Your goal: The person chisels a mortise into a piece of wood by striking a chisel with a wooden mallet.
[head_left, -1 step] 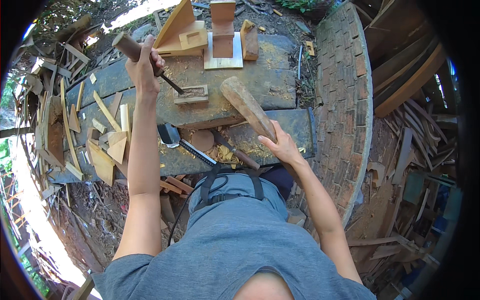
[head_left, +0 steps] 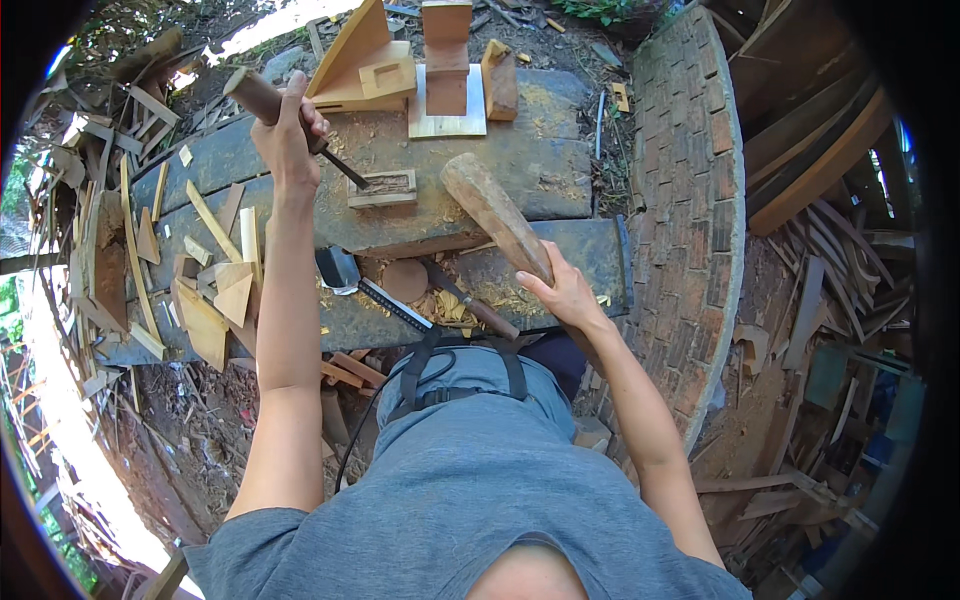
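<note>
Wooden block [head_left: 385, 201], head view: on the bench [head_left: 545, 165], near its front edge.
Recess [head_left: 386, 185]: opened; interior looks rough, cutting apparently partway.
Left hand [head_left: 288, 145]: fingers wrapped round chisel [head_left: 262, 99], tip at recess.
Right hand [head_left: 565, 288]: gripping mallet [head_left: 492, 208], apart from chisel.

The chisel [head_left: 334, 158] is brown at the handle [head_left: 254, 94] and dark along the blade [head_left: 346, 171], the mallet [head_left: 497, 212] mottled tan and brown, the small block [head_left: 388, 200] pale tan, the bench [head_left: 225, 155] dark blue-grey, the shirt [head_left: 460, 480] flecked grey-blue, and the wall [head_left: 688, 200] patterned with reddish-brown bricks [head_left: 690, 262].
</note>
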Demonstrator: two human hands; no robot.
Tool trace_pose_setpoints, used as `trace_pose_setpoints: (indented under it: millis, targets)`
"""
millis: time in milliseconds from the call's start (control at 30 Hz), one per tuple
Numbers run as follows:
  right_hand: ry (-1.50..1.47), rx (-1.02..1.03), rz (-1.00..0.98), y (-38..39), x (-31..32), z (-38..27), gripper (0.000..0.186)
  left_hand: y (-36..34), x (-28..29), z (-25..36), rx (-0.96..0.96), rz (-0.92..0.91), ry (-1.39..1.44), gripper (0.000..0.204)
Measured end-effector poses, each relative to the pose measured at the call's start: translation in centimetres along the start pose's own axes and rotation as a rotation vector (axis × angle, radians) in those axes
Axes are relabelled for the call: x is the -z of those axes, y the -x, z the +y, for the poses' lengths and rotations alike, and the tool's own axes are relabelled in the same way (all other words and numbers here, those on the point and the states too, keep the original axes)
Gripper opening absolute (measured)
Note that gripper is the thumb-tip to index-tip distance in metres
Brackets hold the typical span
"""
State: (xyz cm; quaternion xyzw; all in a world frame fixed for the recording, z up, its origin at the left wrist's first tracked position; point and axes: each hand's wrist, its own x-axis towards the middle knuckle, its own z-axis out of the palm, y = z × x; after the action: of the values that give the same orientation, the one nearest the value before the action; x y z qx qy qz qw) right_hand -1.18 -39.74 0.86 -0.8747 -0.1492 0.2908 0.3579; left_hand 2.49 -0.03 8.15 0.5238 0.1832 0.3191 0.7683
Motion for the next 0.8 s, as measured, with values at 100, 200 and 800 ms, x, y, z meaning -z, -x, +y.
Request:
trace_pose_setpoints:
  millis: [100, 200, 800]
  targets:
    - [0.002, -0.052, -0.024, 0.1, 0.2, -0.4, 0.068, 0.1, 0.5, -0.6, -0.021, 0.104, 0.042, 0.027]
    - [0.019, -0.053, -0.021, 0.0, 0.2, -0.2, 0.069, -0.1, 0.8, -1.1, -0.058, 0.185, 0.066, 0.03]
    - [0.02, -0.013, 0.003, 0.0, -0.2, 0.1, 0.076, -0.2, 1.9, -1.4, -0.138, 0.304, 0.09, 0.031]
